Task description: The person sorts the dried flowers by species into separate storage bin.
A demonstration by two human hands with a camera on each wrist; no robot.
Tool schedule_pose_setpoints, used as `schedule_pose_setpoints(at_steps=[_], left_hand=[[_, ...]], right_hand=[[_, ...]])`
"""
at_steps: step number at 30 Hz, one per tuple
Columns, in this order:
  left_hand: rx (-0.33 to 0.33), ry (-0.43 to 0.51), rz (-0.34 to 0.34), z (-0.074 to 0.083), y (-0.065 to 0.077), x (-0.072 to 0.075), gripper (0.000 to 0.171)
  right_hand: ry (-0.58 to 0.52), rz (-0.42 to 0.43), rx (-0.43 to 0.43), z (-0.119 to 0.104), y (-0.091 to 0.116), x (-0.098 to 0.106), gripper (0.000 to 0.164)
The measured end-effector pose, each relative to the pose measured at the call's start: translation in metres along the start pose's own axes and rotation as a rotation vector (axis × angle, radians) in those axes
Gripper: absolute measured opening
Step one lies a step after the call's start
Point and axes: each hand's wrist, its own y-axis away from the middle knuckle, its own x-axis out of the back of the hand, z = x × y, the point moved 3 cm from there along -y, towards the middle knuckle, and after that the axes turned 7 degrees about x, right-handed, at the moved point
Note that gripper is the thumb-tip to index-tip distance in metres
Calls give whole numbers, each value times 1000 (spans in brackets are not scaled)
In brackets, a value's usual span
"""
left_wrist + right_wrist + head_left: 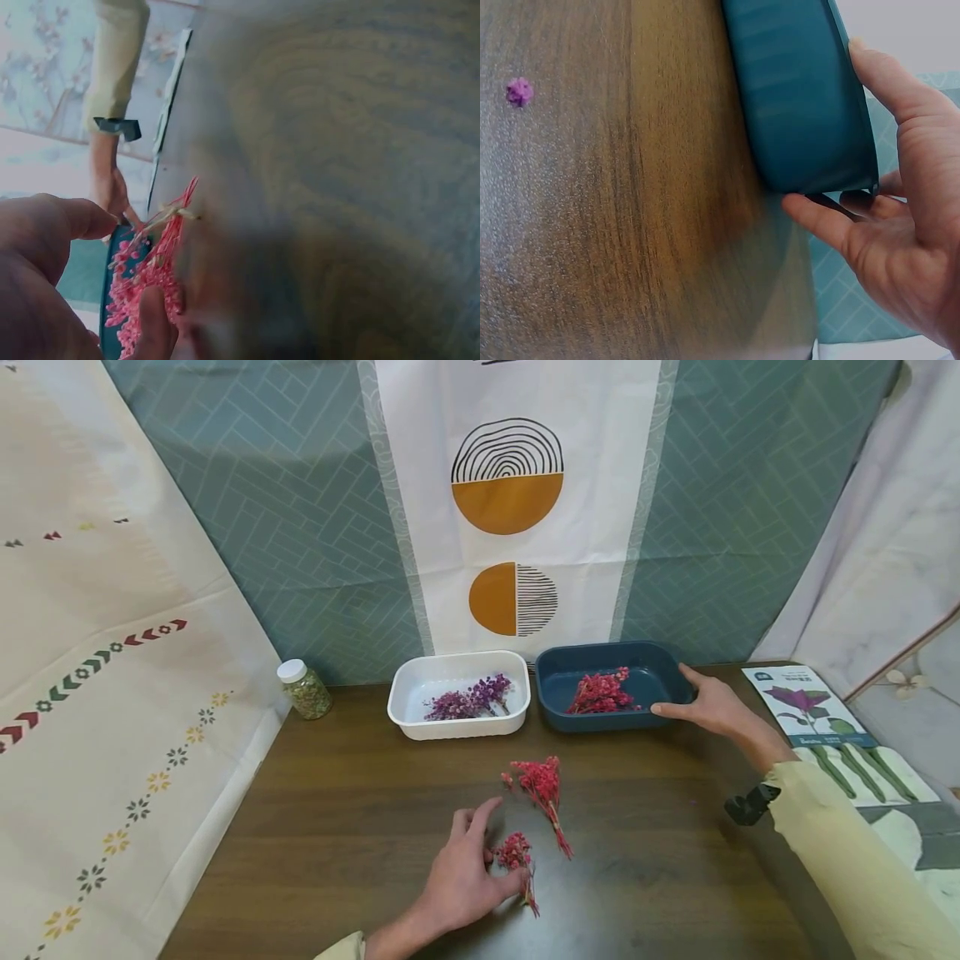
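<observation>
A small bunch of pink dried flowers (pixel 513 852) lies at the front of the wooden table. My left hand (pixel 467 875) is around it, the thumb by its stems and the fingers at the flower heads. In the left wrist view the thumb and nearest finger stand apart with pink flowers (pixel 146 281) between them. Farther back lies a second, larger pink bunch (pixel 542 783). My right hand (pixel 712 702) grips the right end of the dark blue tray (pixel 671 685), its thumb and fingers spread around the end wall. Inside that tray is another pink bunch (pixel 602 692).
A white tray (pixel 416 729) with purple dried flowers (pixel 468 699) stands left of the blue one. At the back left is a white-capped jar (pixel 307 691). A flower-printed packet (pixel 810 706) lies at the right. A purple bit (pixel 520 91) lies on the table (pixel 667 247).
</observation>
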Motion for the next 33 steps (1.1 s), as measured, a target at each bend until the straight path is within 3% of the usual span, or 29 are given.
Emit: schedule_pose_setpoints(at_steps=[8, 15, 33], left_hand=[[36, -80, 29, 2, 4, -14, 100], [29, -122, 25, 4, 4, -22, 109], [-132, -86, 8, 0, 6, -18, 67]], right_hand=[[-11, -3, -5, 1, 0, 0, 120], [-14, -6, -5, 1, 0, -1, 121], [-6, -5, 1, 2, -1, -1, 120]])
